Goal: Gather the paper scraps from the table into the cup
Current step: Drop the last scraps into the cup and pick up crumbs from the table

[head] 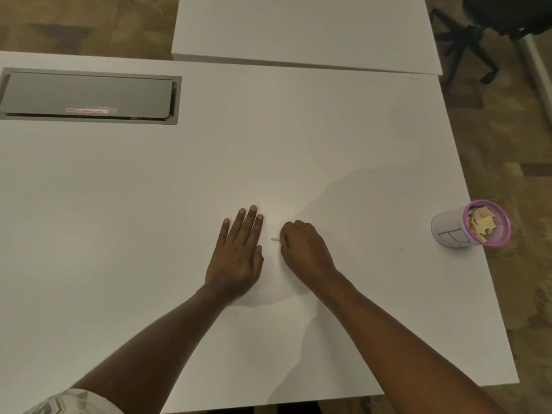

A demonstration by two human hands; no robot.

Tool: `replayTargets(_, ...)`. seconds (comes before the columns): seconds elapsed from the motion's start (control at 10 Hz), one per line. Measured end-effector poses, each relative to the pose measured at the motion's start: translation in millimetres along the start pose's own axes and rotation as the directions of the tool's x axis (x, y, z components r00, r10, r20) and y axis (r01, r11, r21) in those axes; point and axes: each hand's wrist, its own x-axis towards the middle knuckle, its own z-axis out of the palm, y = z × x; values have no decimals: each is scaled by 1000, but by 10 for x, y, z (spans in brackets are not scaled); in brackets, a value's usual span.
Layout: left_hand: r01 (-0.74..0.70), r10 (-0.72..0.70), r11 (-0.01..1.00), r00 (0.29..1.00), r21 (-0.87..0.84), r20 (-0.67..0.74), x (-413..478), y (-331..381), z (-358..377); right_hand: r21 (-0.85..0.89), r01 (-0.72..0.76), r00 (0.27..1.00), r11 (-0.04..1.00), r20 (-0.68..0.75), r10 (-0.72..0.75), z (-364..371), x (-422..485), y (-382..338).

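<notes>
The smooth white table (119, 204) fills most of the frame, with a grey rectangular cable hatch (86, 95) set into it at the upper left. In the lower centre lie 2 bare hands. The left hand (237, 256) rests flat, fingers spread, grasping nothing. The right hand (304, 249) is curled into a loose fist, pinching 1 thin pale paper scrap (275, 239). At the right edge of the table lies a clear plastic cup (451, 228) with a purple rim, tipped on its side, holding many scraps.
</notes>
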Motion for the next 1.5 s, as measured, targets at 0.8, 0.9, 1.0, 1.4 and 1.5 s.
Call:
replayTargets(0.8,-7,9,999,999,39,-36,16,-18,70,556,-404,509,726,-523,684,-1798,-872,2286)
replayTargets(0.9,-4,5,999,999,32,-40,12,-12,65,424,-525,520,738,-526,672,-1816,-846,2398)
replayTargets(1.0,-2,4,999,999,36,-45,9,-5,56,271,-612,580,743,-485,655,-1789,-792,2430)
replayTargets(1.4,5,-3,998,1000,69,-29,13,-19,61,75,-475,670,877,-615,416,-1697,-757,2025)
replayTargets(1.5,5,-3,998,1000,70,-28,9,-14,57,127,-166,817,978,-538,208,-1332,-709,1564)
